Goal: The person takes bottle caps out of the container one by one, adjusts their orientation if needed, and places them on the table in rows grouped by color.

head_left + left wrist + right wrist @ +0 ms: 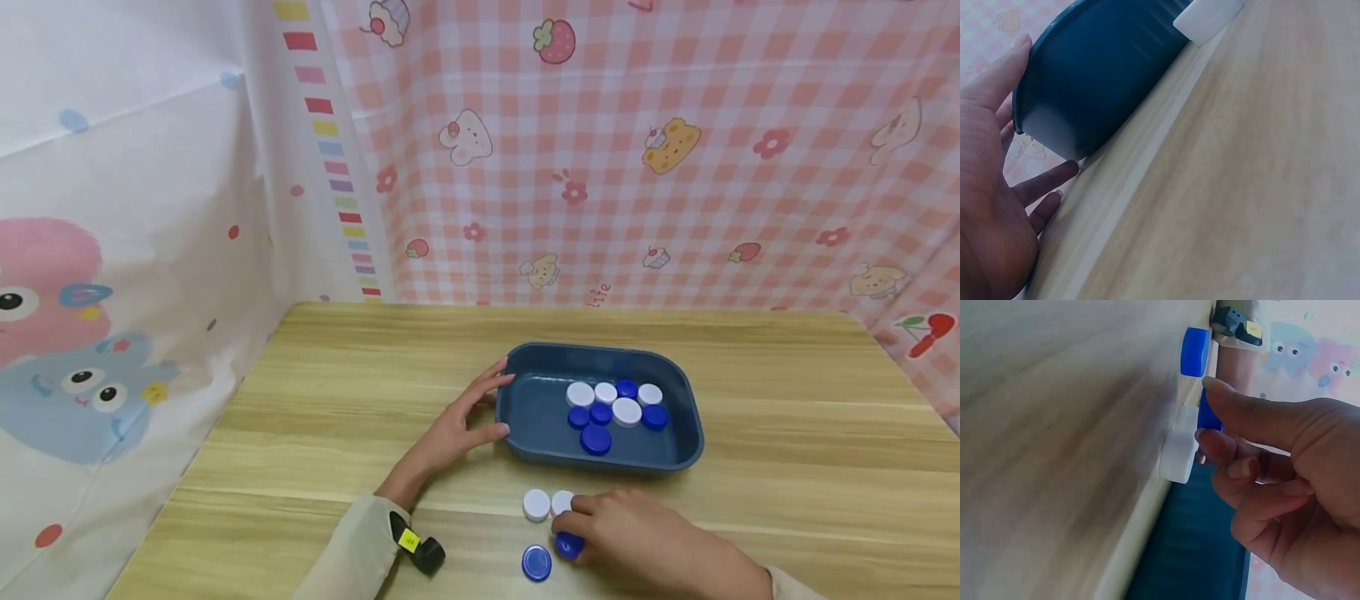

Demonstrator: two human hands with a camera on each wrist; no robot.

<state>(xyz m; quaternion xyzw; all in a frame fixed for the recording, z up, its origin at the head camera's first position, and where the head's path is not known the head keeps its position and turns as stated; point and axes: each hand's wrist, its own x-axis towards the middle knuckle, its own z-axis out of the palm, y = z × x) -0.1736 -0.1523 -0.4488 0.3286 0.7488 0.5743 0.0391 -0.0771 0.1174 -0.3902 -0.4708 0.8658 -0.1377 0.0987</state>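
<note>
My right hand [637, 533] pinches a blue bottle cap [569, 546] between thumb and forefinger, just in front of the tray. In the right wrist view this blue cap [1210, 414] shows between the two fingertips, the other fingers curled below. Beside it on the table are two white caps, a nearer-left white cap [536, 505] and one partly hidden by my fingers [561, 502]. Another blue cap [536, 563] lies to the left of the hand. My left hand [453, 429] rests with spread fingers against the left end of the dark blue tray [540, 457].
Inside the tray several white caps [627, 412] and blue caps [596, 439] lie grouped toward the middle and right. A wooden table [337, 400] carries everything. Patterned cloth [600, 167] hangs behind it and on the left side.
</note>
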